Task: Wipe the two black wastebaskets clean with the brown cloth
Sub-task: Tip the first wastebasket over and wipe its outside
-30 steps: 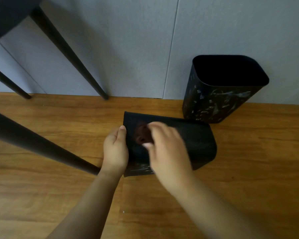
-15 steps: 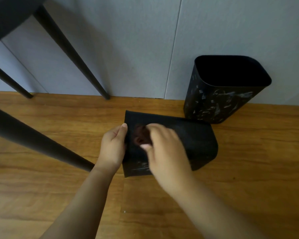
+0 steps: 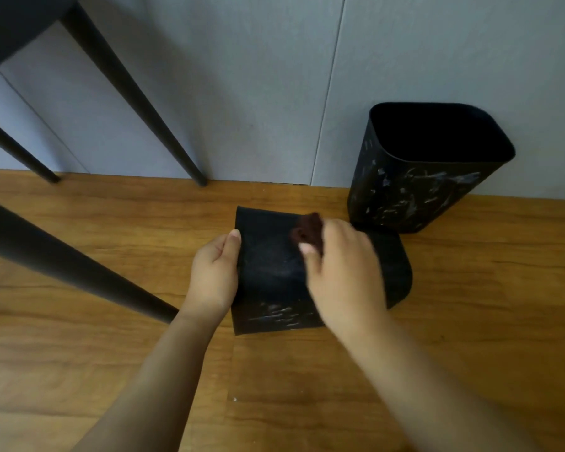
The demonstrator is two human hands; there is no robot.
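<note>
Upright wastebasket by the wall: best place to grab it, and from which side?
Probably the front rim of the upright wastebasket, from above: its open mouth faces up and the thin edge lets fingers hook inside. The wall blocks its back, and the tipped wastebasket lies at its front-left foot.

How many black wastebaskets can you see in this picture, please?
2. One wastebasket lying on its side on the wooden floor, under both hands; one upright wastebasket by the grey wall, behind and to the right. None looks hidden.

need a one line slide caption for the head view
Left hand steadies a black wastebasket lying on its side while the right hand rubs it with a brown cloth.
</note>
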